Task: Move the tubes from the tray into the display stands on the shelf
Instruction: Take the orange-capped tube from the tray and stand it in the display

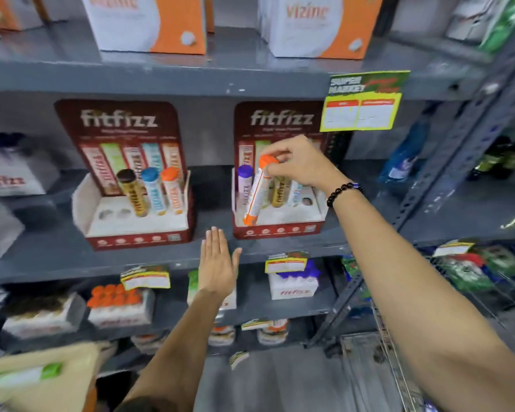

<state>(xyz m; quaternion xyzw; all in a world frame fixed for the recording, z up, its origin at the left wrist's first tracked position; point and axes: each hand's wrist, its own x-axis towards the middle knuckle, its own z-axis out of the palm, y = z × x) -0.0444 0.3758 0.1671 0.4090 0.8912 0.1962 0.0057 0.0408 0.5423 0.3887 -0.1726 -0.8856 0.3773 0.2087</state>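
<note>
Two dark red display stands sit on the grey middle shelf [57, 257]. The left stand [137, 236] holds a brown, a blue and an orange-capped tube, with two bare holes at its left. My right hand [298, 165] grips an orange-capped tube [256, 194] by its top, tilted over the right stand [277, 230]. That stand holds a purple-capped tube [245, 181] and more tubes partly hidden behind my hand. My left hand [219, 263] is flat with fingers straight, at the shelf edge between the stands. A tan tray [42, 379] with a green-capped tube [21, 377] shows at bottom left.
Orange and white boxes [149, 22] stand on the shelf above. A yellow price tag [363, 102] hangs by the right stand. Packs of tubes [116, 304] fill the lower shelf. A wire cart edge [390, 352] is at the lower right, and bottles stand on the right-hand rack.
</note>
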